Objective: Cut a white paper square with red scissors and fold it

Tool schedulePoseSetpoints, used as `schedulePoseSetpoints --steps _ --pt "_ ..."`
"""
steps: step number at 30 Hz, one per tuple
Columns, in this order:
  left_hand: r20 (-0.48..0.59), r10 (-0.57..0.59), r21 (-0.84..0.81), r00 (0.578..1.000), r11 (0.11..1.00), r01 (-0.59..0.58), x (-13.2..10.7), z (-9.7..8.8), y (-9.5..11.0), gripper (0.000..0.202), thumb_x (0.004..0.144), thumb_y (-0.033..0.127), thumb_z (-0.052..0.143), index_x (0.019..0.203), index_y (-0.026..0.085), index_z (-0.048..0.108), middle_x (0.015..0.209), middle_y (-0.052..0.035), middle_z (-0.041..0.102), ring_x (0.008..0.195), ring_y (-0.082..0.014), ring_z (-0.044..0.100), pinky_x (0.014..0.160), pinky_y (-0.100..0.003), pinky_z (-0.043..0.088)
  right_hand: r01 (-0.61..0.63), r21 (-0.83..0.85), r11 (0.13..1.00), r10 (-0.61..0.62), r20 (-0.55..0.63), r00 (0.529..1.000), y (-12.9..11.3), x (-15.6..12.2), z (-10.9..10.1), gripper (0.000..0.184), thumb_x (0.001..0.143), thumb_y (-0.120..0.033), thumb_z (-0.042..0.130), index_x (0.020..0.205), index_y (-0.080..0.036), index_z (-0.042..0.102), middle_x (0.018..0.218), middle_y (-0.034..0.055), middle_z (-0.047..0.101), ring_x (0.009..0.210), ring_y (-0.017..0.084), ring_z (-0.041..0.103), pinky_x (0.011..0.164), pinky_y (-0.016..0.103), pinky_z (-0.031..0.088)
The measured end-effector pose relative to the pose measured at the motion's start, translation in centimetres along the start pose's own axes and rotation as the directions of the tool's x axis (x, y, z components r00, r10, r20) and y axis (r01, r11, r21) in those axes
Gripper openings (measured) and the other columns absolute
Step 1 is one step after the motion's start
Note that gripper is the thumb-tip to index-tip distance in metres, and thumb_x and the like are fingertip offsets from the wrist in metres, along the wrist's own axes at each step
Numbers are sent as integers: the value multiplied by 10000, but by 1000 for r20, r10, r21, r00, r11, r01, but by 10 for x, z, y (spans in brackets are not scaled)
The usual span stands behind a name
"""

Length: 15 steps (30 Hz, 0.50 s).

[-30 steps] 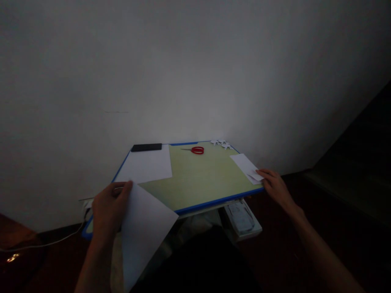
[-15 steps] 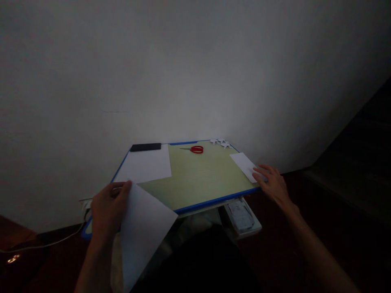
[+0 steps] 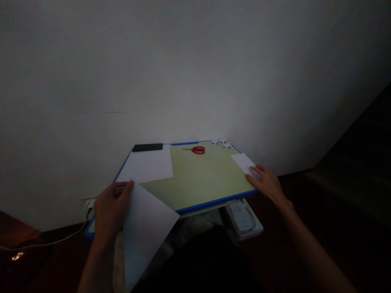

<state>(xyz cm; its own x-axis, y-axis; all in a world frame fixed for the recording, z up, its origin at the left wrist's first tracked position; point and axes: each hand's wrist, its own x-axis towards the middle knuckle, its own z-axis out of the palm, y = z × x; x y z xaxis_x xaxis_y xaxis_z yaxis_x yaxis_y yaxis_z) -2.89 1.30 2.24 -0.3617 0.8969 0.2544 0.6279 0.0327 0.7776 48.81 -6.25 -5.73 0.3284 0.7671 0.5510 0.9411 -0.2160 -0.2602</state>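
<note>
A white sheet point(image 3: 149, 232), hanging past the near edge of the table point(image 3: 201, 175), is pinched at its upper corner between the left hand's point(image 3: 111, 207) thumb and fingers; the right hand point(image 3: 265, 182) is spread, thumb apart from fingers, over a small paper point(image 3: 242, 162) at the table's right side; farther off, red-handled scissors point(image 3: 198, 150) are seen lying between a black slab point(image 3: 147, 147) and paper cutouts point(image 3: 224, 144).

The head view looked forward and down from the person's side of the tabletop point(image 3: 198, 175), facing the wall point(image 3: 195, 73) behind it. The wall filled the upper part of the frame. The tabletop sat low and central, within reach of the left hand point(image 3: 111, 207) and right hand point(image 3: 266, 182).
</note>
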Motion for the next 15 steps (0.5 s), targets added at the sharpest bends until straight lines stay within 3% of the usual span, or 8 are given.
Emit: schedulePoseSetpoints --steps 5,15 --pt "-3 1 10 1000 1000 -1 -1 -1 3 392 770 515 644 930 185 782 836 -90 822 897 -337 777 801 -384 583 15 9 1000 -15 -25 1000 0 1 2 457 957 -521 597 1250 -228 789 1305 147 722 1195 355 681 1069 519 535" --pt "-5 -2 6 1000 1000 2 -3 -1 4 399 778 515 642 950 183 783 838 -90 815 895 -330 775 812 -389 584 -11 18 1000 12 -34 999 -3 -4 1 448 957 -536 589 1153 -202 815 1263 166 727 1162 377 667 1048 555 519"
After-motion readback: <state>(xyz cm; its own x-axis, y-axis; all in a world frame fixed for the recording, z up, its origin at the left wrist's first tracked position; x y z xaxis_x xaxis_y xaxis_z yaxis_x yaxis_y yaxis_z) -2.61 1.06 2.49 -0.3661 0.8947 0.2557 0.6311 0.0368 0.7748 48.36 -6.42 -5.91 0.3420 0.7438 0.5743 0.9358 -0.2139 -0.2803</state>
